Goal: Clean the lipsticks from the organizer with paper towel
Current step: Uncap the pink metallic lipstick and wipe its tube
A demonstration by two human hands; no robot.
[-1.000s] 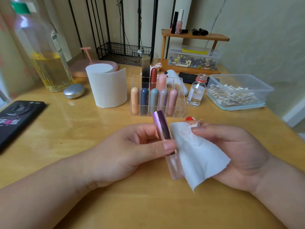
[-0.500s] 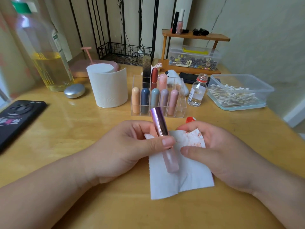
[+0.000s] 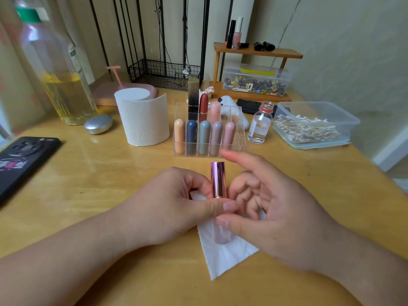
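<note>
Bare table (image 3: 99,184) is lying open at nine and three o'clock. The organizer (image 3: 239,134) is blocking twelve o'clock, with the paper roll (image 3: 143,122) crowding eleven and the vial (image 3: 259,127) crowding one.

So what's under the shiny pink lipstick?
A white paper towel lies under the lipstick. The left hand and right hand cover its top, so stains there can't be seen.

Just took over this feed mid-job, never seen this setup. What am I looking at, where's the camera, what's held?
No machine here: a person's two bare hands, filmed from a camera on their head, looking down at a wooden table. The left hand grips a pink metallic lipstick, with a paper towel under it. The right hand sits beside it, thumb at the tube's lower part; blurred, so its grip is unclear. Behind stands a clear organizer with more lipsticks.
</note>
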